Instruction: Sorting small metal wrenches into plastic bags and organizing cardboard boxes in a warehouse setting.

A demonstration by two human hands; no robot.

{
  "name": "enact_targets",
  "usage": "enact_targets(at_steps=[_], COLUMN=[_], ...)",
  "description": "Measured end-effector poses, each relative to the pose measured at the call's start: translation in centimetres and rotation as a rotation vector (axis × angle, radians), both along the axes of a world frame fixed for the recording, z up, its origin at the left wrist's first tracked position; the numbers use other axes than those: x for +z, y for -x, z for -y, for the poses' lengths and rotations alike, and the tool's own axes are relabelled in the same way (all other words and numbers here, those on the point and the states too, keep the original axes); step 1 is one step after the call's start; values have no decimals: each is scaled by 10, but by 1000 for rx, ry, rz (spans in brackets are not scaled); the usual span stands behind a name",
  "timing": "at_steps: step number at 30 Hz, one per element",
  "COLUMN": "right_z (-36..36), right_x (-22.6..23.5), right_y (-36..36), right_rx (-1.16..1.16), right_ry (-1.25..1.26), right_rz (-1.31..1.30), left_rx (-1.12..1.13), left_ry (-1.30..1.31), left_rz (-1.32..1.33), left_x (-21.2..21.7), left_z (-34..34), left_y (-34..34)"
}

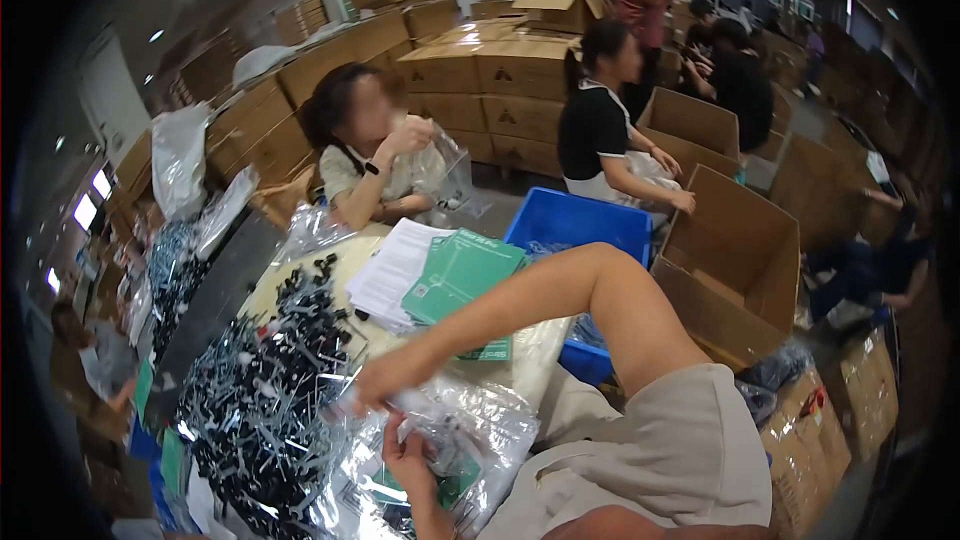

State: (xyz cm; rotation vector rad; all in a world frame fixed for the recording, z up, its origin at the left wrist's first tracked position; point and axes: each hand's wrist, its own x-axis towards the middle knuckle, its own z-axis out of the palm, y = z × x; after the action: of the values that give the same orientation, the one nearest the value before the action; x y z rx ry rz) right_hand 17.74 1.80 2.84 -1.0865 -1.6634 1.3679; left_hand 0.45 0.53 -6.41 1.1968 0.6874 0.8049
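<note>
My left hand (408,458) is closed, its fingers pinching the edge of a clear plastic bag (455,450). Just above it, my right hand (385,382) reaches across from the right and is smeared by motion; its fingers do not show clearly, nor whether they hold anything. Both hands are over more clear plastic bags (500,415), with something green under the film. Left of my hands spreads a big heap of small wrenches, hex keys and black parts (265,400). Beyond my right forearm lie green booklets (465,275) and white printed sheets (395,265).
A blue bin (585,215) stands past the table's right side, beside an open cardboard box (735,260). Across the table a person (370,155) handles a clear bag; another person (610,130) sits behind the bin. Stacked cartons (490,75) line the back.
</note>
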Motion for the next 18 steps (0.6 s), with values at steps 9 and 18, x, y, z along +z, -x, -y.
enact_targets(at_steps=[9, 18], right_z=[80, 10], right_x=[-38, -87], right_y=[-16, 20], right_rx=[-138, 228], right_ry=[620, 346], right_rz=[-109, 82], left_rx=[-22, -127], left_ry=[-513, -974], left_rz=[-287, -283], left_x=[61, 98], left_z=[30, 55], left_y=[-6, -18])
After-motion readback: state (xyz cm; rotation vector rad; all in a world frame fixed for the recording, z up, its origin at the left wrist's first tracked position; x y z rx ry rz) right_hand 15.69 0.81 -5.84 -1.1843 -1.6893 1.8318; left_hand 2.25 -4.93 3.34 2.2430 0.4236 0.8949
